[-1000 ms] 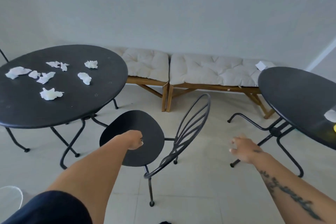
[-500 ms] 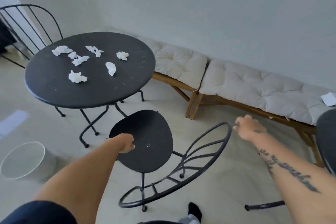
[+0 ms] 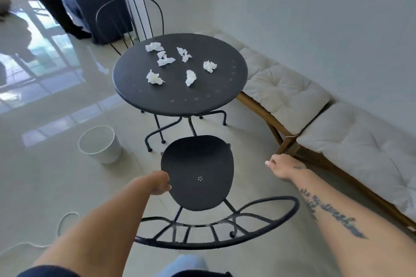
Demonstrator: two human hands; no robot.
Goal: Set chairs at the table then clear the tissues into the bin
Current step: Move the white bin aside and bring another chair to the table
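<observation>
A black metal chair (image 3: 198, 171) stands in front of me, its seat facing the round black table (image 3: 180, 99) and its curved back nearest to me. My left hand (image 3: 161, 183) grips the seat's left edge. My right hand (image 3: 282, 166) hovers to the right of the seat, fingers loosely apart, holding nothing. Several crumpled white tissues (image 3: 154, 77) lie on the tabletop. A second black chair (image 3: 130, 20) stands at the table's far side. A white bin (image 3: 99, 144) sits on the floor left of the table.
A wooden bench with cream cushions (image 3: 286, 96) runs along the right wall. A white cable (image 3: 60, 227) lies on the floor at lower left. A person's legs (image 3: 56, 9) and a dark armchair (image 3: 101, 7) are at the far left.
The chair has swung round with my left hand on its seat, so it now faces the table. My view turned left; the bin and far chair came fully into sight.
</observation>
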